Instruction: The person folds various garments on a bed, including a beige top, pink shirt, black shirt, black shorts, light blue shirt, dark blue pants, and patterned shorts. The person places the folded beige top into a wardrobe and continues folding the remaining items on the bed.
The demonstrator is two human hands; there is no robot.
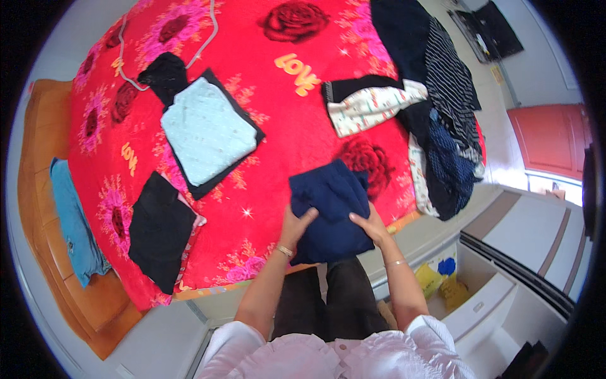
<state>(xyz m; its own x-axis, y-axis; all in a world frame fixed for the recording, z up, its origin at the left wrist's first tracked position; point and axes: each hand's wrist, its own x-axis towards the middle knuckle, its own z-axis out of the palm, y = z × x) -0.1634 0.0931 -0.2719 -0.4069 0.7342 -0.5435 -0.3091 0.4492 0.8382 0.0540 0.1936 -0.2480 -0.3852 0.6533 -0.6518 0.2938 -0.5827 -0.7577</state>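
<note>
A folded navy blue garment point(326, 213) is held between my two hands at the near edge of the bed. My left hand point(298, 225) grips its left side, thumb on top and fingers hidden beneath the cloth. On the opposite side my right hand point(369, 222) holds it the same way. The red bedspread point(284, 128), printed with roses, lies under and beyond it. To the left are a folded light blue garment point(208, 132) on black cloth and a folded black garment point(161, 232) with pink fabric showing beneath.
A white patterned garment point(378, 106) with black fabric lies beyond my right hand. Dark clothes point(450, 94) are heaped along the bed's right edge. An orange headboard point(52, 189) with a blue pillow point(78, 222) borders the left. An open drawer point(483, 293) juts out at lower right.
</note>
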